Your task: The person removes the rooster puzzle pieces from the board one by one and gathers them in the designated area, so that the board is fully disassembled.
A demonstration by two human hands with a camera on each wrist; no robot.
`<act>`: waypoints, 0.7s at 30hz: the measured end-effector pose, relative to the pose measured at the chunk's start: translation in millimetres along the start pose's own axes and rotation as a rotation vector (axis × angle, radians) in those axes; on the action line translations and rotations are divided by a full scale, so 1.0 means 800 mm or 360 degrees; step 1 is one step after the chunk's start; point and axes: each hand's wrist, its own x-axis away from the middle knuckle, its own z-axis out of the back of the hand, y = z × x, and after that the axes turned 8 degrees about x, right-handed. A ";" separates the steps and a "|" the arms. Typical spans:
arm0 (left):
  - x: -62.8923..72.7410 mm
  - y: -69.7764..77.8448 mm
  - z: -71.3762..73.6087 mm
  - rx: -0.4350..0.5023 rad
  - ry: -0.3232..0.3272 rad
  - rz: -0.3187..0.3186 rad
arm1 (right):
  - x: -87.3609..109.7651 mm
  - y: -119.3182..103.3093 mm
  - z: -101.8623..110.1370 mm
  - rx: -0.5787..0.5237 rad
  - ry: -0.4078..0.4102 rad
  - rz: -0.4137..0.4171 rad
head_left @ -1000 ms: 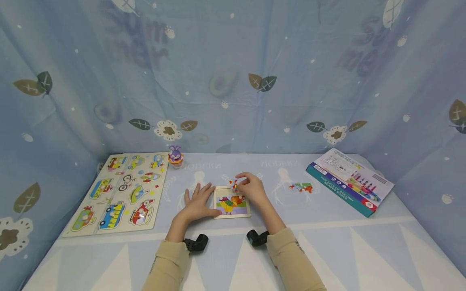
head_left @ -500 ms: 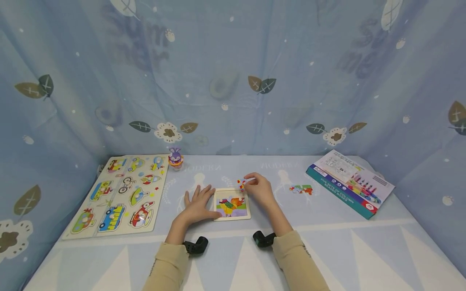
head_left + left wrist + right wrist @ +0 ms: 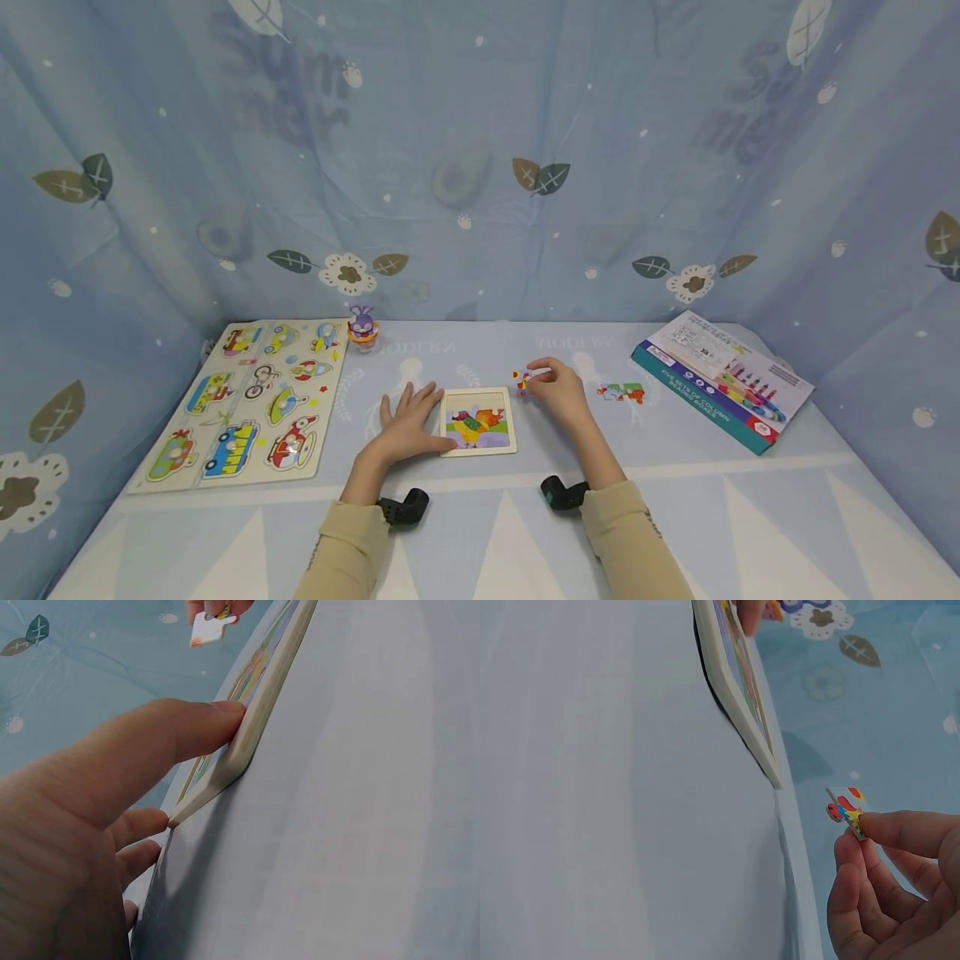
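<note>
A small wooden jigsaw tray (image 3: 513,425) lies in front of me, its lower part filled with a colourful bird picture and a bare strip along its top. My left hand (image 3: 405,429) rests at the tray's left side, fingers spread, the thumb on its lower left edge. To the right of the tray, my right hand (image 3: 561,393) pinches a puzzle piece (image 3: 521,382) between thumb and fingers. In the right wrist view, that puzzle piece (image 3: 847,808) shows red, yellow and blue print and is held in the air. Other puzzle pieces (image 3: 621,392) lie farther right.
A large vehicle peg puzzle board (image 3: 258,383) lies at the left, with a purple rabbit toy (image 3: 362,327) by its back right corner. At the right sits a beaded-boxes carton (image 3: 720,379). A patterned blue curtain (image 3: 480,167) hangs behind the table.
My right hand has moved right with the puzzle piece, from above the tray's upper right corner to beside the tray. The left hand has stayed on the tray.
</note>
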 end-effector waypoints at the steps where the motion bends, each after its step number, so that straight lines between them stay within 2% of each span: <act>1: 0.000 0.000 0.000 0.0000 0.0004 -0.0001 | 0.000 0.001 0.002 0.0005 0.0003 -0.0002; 13: 0.001 0.004 0.002 -0.0004 0.0008 0.0012 | -0.003 0.018 0.029 -0.0003 0.0038 -0.0042; 21: 0.000 0.000 0.000 -0.0017 0.0017 -0.0013 | -0.002 0.022 0.039 -0.0051 0.0072 -0.0068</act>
